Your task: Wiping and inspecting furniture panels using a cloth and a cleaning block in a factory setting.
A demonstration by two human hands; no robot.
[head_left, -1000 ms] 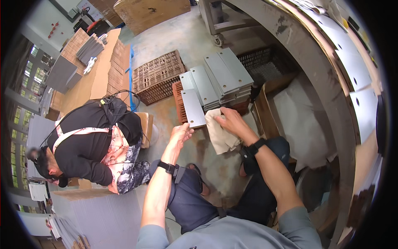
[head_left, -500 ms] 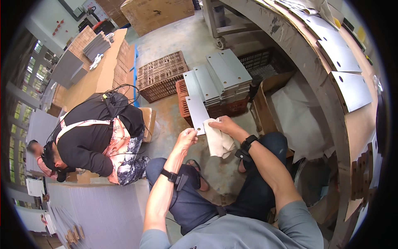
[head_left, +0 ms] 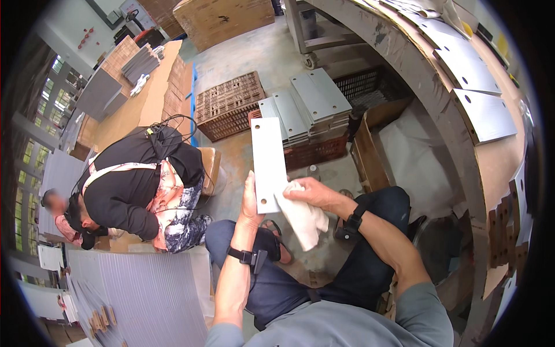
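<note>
Pale panel (head_left: 269,162) held ahead at twelve o'clock, left hand (head_left: 249,204) gripping its edge at seven, right hand (head_left: 311,194) clutching a white cloth (head_left: 303,224) at its four o'clock edge — grip should stay rimward, cloth flat.

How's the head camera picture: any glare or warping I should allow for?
Head view: the held panel looks paler than the stacked plates; the workbench edge at right bows, fisheye-style; corners fall to black; windows at left look bright.
</note>
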